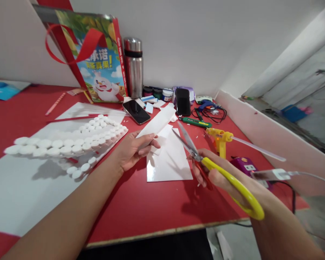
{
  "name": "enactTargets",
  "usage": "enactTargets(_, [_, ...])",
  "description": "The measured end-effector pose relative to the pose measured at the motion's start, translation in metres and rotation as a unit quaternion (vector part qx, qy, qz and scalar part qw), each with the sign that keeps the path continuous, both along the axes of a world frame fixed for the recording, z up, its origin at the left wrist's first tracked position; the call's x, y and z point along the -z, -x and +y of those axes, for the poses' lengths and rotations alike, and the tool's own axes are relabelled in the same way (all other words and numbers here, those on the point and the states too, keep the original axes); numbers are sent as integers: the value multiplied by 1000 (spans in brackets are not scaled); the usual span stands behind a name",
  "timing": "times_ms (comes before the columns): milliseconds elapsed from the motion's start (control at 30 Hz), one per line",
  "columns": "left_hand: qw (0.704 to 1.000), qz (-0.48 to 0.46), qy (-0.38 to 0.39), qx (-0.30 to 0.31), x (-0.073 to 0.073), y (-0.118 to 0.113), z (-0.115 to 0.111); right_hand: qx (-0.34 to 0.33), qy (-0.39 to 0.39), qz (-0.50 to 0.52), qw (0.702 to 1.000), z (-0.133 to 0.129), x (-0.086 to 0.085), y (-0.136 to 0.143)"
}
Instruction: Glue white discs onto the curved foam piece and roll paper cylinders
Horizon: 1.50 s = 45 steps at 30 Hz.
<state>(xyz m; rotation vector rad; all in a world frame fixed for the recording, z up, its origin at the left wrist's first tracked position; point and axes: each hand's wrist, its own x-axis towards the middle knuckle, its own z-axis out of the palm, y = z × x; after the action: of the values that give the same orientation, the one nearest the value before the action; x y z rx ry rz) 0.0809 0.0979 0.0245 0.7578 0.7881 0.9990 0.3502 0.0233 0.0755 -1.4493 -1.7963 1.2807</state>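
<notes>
My left hand (138,150) pinches a long white strip (158,121), which looks like card or foam board, between thumb and fingers and tilts it up over the table. In my right hand (206,171) is a pair of scissors (192,147) with yellow and red handles. Their blades are parted and point towards the strip, without touching it. Beneath both hands lies a glossy white sheet (170,166), with a smaller white piece on it. Left of my left hand stands a white model (56,146) built of rows of round white discs on a white board.
A yellow glue gun (219,139) with a clear stick lies right of the scissors, near a purple box (246,168) with a cable. Behind are phones (137,111), a green cutter (196,122), a steel flask (134,68) and a printed bag (97,61). A low white wall edges the right.
</notes>
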Motion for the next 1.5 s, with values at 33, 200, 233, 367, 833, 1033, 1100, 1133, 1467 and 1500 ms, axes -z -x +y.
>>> enactTargets(33, [1000,-4,2,-2,-1,-1,0,-22,22,0,1000,0,-1,4])
enactTargets(200, [1000,1,-5,27,2,-5,-4,-40,66,-15,997,3,-4,24])
enactTargets(233, [999,4,-6,34,3,-6,-5,-45,72,-10,996,4,-4,27])
enactTargets(367, [998,12,-12,53,7,-9,-9,-64,87,22,994,9,-2,34])
enactTargets(833, [997,1,-17,80,6,-11,-11,-27,98,107,989,15,4,48])
enactTargets(1033, [996,-14,-2,84,6,-11,-9,12,106,85,991,16,3,50])
enactTargets(1100, [996,-20,3,84,6,-10,-9,24,103,67,992,16,4,51])
enactTargets(1133, [996,-23,6,84,6,-10,-9,30,99,57,993,16,5,51])
enactTargets(1467, [997,-56,46,29,0,-9,-5,97,105,28,989,17,18,54])
enactTargets(1500, [997,-67,48,-2,0,-9,-4,108,103,32,988,18,19,53])
